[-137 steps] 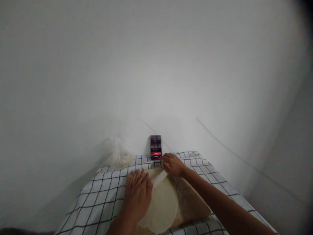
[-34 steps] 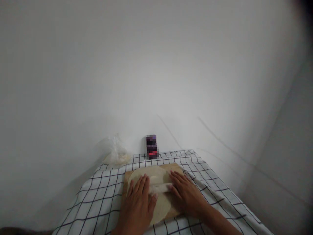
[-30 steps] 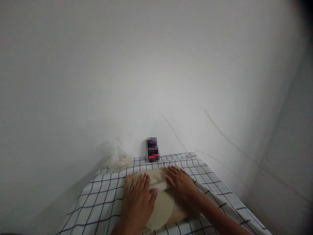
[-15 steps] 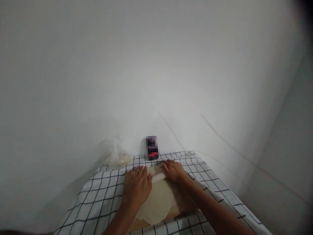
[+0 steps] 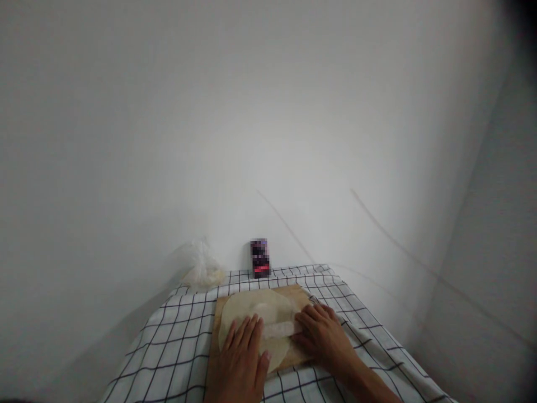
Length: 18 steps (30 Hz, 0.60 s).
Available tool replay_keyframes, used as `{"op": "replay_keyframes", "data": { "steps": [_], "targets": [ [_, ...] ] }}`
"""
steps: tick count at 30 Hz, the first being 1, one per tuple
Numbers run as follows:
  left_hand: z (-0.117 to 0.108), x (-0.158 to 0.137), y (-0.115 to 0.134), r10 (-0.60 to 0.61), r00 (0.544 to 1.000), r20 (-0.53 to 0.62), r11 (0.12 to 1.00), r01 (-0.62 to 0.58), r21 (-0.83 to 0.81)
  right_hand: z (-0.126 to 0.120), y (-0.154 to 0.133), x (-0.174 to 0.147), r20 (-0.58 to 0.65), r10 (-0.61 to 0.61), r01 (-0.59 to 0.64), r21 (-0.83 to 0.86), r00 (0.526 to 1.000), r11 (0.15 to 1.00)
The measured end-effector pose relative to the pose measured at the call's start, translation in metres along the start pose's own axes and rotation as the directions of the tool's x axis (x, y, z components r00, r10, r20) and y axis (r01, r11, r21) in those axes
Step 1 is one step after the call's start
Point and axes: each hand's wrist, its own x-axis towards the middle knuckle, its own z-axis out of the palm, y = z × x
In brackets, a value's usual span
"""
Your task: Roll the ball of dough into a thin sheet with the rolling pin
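Observation:
A thin, pale sheet of dough (image 5: pixel 239 305) lies spread on a wooden board (image 5: pixel 302 294). Across it runs a light-coloured rolling pin (image 5: pixel 279 329), partly covered by both hands. My left hand (image 5: pixel 243 358) lies flat over the pin's left part and the dough, fingers stretched out and thumb apart. At the pin's right end, the fingers of my right hand (image 5: pixel 325 336) are curled round it. The left end of the pin is hidden under my left hand.
Against the white wall (image 5: pixel 293 140) stands a dark, blurred-out package (image 5: pixel 260 258). A clear plastic bag (image 5: pixel 203 268) with something pale inside sits at the back left. A white cloth with dark grid lines (image 5: pixel 176 336) covers the table.
Both hands and the rolling pin have come back towards me from the far edge of the dough. More of the dough's far part and the board shows.

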Motion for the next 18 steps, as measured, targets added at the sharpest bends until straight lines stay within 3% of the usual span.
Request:
{"op": "replay_keyframes", "data": {
  "steps": [4, 8, 13, 18],
  "targets": [
    [-0.004, -0.001, -0.015, -0.016, 0.999, 0.029, 1.000, 0.016, -0.015, -0.008, -0.015, -0.003, 0.027, -0.037, 0.035, 0.068, 0.999, 0.997],
    [0.001, 0.044, -0.045, -0.128, 0.981, 0.145, 0.991, 0.120, 0.061, -0.004, -0.027, 0.009, -0.029, 0.085, -0.078, 0.193, 0.996, 0.978],
    [0.030, 0.100, -0.072, -0.169, 0.971, 0.167, 0.984, 0.156, 0.087, 0.010, -0.028, 0.023, -0.050, 0.173, -0.163, 0.170, 0.984, 0.972],
    [0.056, 0.113, -0.086, -0.105, 0.983, 0.152, 0.994, 0.098, 0.053, 0.013, -0.025, 0.036, -0.005, 0.184, -0.181, 0.134, 0.983, 0.974]
  ]
}}
